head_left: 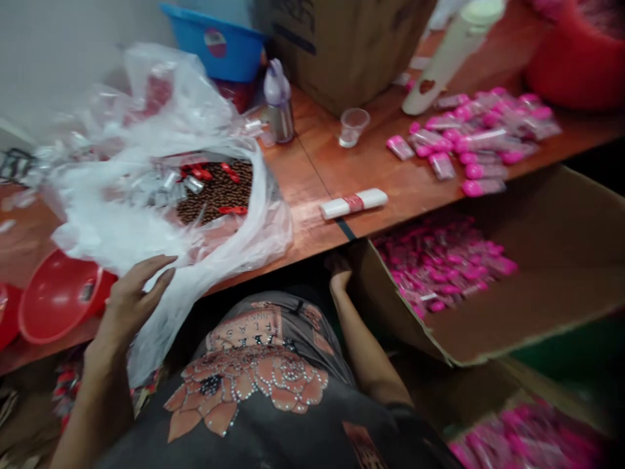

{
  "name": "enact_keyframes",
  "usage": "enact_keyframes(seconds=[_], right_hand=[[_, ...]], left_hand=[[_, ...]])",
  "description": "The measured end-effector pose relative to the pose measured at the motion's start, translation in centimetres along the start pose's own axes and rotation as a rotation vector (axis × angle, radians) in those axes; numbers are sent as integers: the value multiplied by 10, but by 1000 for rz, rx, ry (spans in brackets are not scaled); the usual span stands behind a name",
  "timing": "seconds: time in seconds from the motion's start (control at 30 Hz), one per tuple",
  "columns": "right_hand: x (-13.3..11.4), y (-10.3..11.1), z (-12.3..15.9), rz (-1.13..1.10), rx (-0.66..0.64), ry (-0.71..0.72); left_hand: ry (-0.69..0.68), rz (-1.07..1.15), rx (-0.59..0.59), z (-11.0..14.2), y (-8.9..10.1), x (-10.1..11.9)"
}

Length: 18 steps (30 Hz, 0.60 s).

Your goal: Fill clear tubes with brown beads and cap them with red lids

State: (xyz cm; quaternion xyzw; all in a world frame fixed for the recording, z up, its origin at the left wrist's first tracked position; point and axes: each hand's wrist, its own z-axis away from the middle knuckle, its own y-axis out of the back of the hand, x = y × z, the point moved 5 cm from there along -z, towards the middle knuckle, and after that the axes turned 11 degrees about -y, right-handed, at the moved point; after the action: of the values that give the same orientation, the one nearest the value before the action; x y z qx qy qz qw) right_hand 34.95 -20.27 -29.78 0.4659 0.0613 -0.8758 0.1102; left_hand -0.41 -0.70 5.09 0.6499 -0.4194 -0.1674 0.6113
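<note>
My left hand is by the near left side of a white plastic bag, its thumb and fingers apart. It looks open and holds nothing I can see. Inside the bag lie many small brown bead-like pieces, several red pieces and silvery tubes. My right hand is low under the table's front edge, beside an open cardboard box. Its fingers are dark and blurred, so their grip is hidden. The box contains many small pink-capped clear packs.
A white roll with a red band lies near the table edge. Behind it stand a clear cup, a spray bottle and a large carton. Pink-capped packs are heaped at right. Red bowls sit at left.
</note>
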Motion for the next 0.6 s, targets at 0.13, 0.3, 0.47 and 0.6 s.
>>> enact_keyframes(seconds=[0.13,0.3,0.47,0.6], right_hand=[[-37,15,50,-22,-63,124],[-105,-3,104,80,-196,396],[-166,-95,145,470,-451,777],[-181,-192,178,777,-829,1047]], left_hand=[[-37,82,13,-9,5,-13],[-88,238,-60,-27,-28,-12],[-296,251,-396,-18,-106,11],[-227,410,-352,-32,-104,2]])
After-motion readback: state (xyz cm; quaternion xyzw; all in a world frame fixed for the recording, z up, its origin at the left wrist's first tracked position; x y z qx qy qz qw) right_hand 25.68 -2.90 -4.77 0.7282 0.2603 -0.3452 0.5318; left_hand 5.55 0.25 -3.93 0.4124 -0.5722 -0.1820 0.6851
